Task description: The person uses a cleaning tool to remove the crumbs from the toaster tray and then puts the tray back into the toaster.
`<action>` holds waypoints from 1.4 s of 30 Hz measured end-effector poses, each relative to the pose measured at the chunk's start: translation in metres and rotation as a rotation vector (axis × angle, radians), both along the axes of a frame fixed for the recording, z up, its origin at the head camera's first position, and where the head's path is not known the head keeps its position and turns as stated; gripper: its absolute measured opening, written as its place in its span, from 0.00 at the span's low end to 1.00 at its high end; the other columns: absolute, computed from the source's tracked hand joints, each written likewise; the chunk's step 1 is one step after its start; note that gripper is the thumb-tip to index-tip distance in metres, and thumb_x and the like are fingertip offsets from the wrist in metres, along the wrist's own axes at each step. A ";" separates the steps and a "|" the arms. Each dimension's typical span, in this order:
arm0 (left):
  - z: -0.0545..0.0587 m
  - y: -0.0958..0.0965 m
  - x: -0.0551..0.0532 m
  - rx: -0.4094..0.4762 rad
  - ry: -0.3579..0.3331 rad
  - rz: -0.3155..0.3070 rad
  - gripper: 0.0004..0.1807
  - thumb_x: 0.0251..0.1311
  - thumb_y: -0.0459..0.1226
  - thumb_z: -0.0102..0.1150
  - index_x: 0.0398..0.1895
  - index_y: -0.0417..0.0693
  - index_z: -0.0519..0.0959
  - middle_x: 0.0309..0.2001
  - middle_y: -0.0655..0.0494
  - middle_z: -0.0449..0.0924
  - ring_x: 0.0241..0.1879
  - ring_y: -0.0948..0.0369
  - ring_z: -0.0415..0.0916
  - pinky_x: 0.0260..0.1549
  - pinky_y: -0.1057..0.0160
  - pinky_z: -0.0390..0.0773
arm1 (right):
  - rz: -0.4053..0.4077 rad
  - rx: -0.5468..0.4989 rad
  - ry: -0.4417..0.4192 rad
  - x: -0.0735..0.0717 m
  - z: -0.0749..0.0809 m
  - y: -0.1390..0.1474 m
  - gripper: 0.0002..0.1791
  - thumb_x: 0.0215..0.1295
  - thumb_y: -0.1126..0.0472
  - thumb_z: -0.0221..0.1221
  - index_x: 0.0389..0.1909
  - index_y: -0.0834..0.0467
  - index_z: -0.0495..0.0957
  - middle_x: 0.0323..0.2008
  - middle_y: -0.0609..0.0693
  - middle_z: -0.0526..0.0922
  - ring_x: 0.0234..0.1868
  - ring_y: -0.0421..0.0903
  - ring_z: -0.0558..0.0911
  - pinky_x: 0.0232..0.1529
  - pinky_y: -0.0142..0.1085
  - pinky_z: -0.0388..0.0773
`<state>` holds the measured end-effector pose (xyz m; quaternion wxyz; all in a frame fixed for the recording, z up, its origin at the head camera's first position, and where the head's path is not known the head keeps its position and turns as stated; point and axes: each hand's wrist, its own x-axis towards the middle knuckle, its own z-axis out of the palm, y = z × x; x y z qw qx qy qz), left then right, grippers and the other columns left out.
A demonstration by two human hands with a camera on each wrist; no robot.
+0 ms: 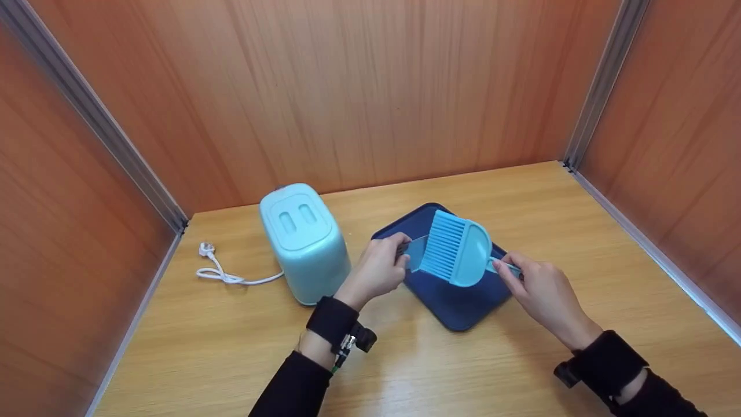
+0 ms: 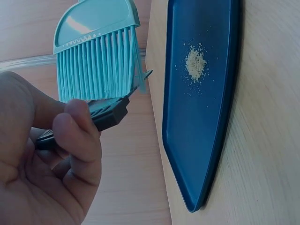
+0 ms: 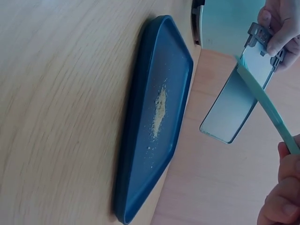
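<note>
In the head view my left hand (image 1: 377, 271) pinches the dark grip of a thin metal crumb tray (image 3: 227, 110). My right hand (image 1: 547, 292) holds a light blue brush (image 1: 473, 255) by its narrow handle. The bristles lie against the crumb tray's surface near its grip, as the left wrist view shows. Both are held above a dark blue tray (image 1: 460, 310) on the table. A small heap of pale crumbs (image 2: 194, 64) lies in that tray, with finer specks scattered round it.
A light blue toaster (image 1: 315, 260) stands left of my left hand, its top covered by a lid with two oval recesses. Its white cord (image 1: 234, 279) and plug (image 1: 206, 249) lie farther left. Wood-patterned panels (image 1: 370, 98) enclose the table at the back and sides.
</note>
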<state>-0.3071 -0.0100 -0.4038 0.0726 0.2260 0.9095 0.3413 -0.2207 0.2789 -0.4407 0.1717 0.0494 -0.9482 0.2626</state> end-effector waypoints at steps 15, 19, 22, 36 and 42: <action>0.000 0.001 0.002 -0.024 0.074 -0.023 0.18 0.79 0.34 0.54 0.68 0.44 0.79 0.49 0.50 0.84 0.45 0.57 0.81 0.44 0.59 0.84 | -0.056 0.117 0.018 -0.002 -0.005 0.014 0.15 0.82 0.53 0.59 0.44 0.63 0.82 0.16 0.45 0.66 0.16 0.42 0.66 0.20 0.29 0.57; 0.001 0.001 0.003 -0.018 0.065 -0.026 0.18 0.79 0.34 0.54 0.67 0.45 0.79 0.48 0.51 0.84 0.43 0.57 0.81 0.40 0.61 0.84 | -0.071 0.164 0.057 -0.003 -0.007 0.017 0.15 0.81 0.54 0.60 0.43 0.64 0.82 0.16 0.45 0.66 0.15 0.41 0.64 0.19 0.29 0.55; 0.001 0.000 0.004 -0.004 0.042 -0.028 0.17 0.79 0.34 0.54 0.67 0.45 0.79 0.46 0.51 0.84 0.38 0.59 0.82 0.34 0.63 0.84 | -0.078 0.186 0.085 -0.003 -0.009 0.019 0.15 0.80 0.55 0.61 0.43 0.65 0.83 0.16 0.45 0.65 0.15 0.41 0.64 0.19 0.30 0.54; 0.000 -0.003 0.003 -0.007 0.070 -0.024 0.17 0.78 0.33 0.54 0.65 0.43 0.80 0.43 0.51 0.83 0.35 0.60 0.82 0.30 0.65 0.82 | -0.098 0.229 0.269 -0.004 -0.012 0.032 0.12 0.77 0.59 0.64 0.35 0.64 0.80 0.14 0.43 0.61 0.13 0.39 0.58 0.17 0.30 0.50; -0.001 -0.004 0.004 -0.005 0.050 -0.020 0.17 0.78 0.33 0.54 0.65 0.43 0.80 0.42 0.51 0.83 0.33 0.61 0.81 0.30 0.64 0.82 | -0.125 0.144 0.242 -0.005 -0.004 0.033 0.14 0.80 0.57 0.62 0.36 0.64 0.80 0.14 0.45 0.65 0.14 0.41 0.60 0.17 0.31 0.52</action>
